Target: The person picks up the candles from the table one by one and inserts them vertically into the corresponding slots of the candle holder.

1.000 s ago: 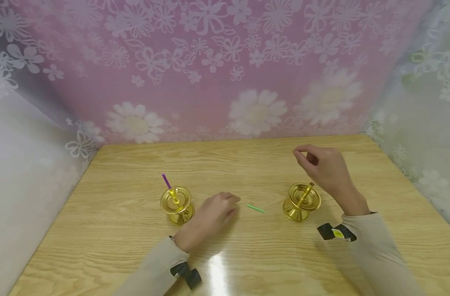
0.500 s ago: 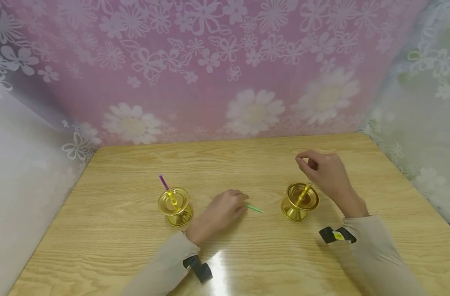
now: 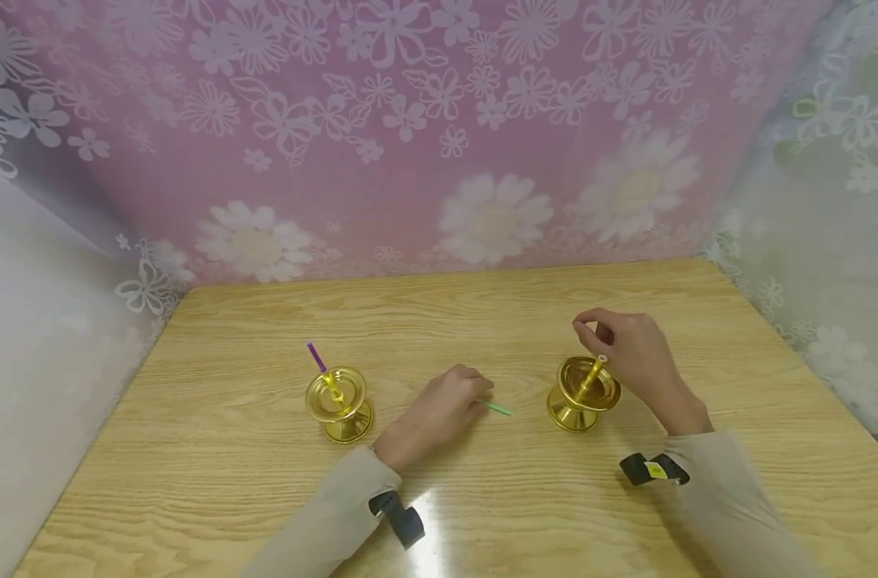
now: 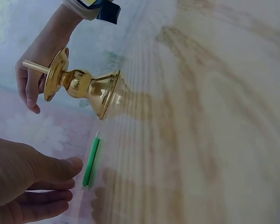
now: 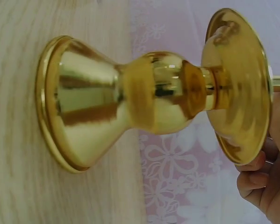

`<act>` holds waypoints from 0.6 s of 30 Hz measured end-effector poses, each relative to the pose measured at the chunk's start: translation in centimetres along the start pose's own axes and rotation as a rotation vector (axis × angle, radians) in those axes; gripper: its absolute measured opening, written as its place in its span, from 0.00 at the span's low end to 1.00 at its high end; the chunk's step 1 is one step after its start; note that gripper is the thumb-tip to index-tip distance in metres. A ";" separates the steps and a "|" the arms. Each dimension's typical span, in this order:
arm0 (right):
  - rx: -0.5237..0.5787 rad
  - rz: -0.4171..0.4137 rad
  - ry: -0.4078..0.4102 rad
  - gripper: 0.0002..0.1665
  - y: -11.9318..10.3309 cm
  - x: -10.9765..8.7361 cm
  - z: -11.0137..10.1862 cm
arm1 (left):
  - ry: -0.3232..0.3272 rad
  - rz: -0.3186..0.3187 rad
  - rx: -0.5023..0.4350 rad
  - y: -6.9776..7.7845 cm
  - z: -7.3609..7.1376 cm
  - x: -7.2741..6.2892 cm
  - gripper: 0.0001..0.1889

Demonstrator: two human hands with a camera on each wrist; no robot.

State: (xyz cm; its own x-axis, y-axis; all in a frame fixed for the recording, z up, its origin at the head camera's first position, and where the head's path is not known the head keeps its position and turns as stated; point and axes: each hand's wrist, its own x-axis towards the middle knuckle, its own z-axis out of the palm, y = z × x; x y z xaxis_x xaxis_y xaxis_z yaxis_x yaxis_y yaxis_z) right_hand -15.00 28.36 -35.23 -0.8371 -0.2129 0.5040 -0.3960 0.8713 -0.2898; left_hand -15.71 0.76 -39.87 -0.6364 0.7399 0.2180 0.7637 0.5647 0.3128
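The left hand (image 3: 442, 405) reaches low over the wooden table (image 3: 266, 321), its thumb and fingers loosely extended and apart, pinching nothing. Just beside its fingertips lies the green candle (image 4: 91, 161), flat on the table between that hand and the right gold candle holder (image 3: 572, 418). The right hand (image 3: 637, 349) hangs just behind that holder, fingers loosely curled, thumb and forefinger tips drawn together, nothing visible between them; whether it touches the holder cannot be told. 1 purple candle (image 3: 317, 358) stands tilted in the left gold candle holder (image 3: 349, 424). A black strap (image 3: 634, 470) at the right wrist bears 1 yellow label (image 3: 656, 470), its writing too small to read.
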 end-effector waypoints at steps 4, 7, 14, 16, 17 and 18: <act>0.011 0.006 -0.001 0.07 0.1 -0.2 0.2 | -0.012 -0.002 -0.004 0.1 0.1 0.1 0.08; 0.012 -0.003 0.004 0.06 0.2 -0.3 0.4 | -0.022 -0.003 -0.006 0.2 0.1 0.1 0.08; 0.011 -0.011 0.004 0.05 0.2 -0.4 0.5 | -0.045 0.051 0.023 0.7 0.7 0.2 0.12; 0.012 -0.007 0.001 0.05 0.2 -0.4 0.5 | -0.033 0.068 0.050 0.8 0.9 0.2 0.12; 0.012 -0.006 -0.001 0.05 0.2 -0.4 0.5 | -0.027 0.070 0.065 0.8 1.1 0.2 0.13; 0.013 -0.005 -0.003 0.05 0.2 -0.4 0.5 | -0.019 0.072 0.079 0.8 1.2 0.2 0.12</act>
State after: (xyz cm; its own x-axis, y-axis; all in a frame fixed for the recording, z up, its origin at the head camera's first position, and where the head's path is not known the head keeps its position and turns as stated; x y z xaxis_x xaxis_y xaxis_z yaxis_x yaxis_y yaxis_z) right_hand -14.96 28.37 -35.88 -0.8360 -0.2188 0.5033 -0.4055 0.8642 -0.2979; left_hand -15.11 1.81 -40.70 -0.5777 0.7863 0.2192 0.8142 0.5360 0.2232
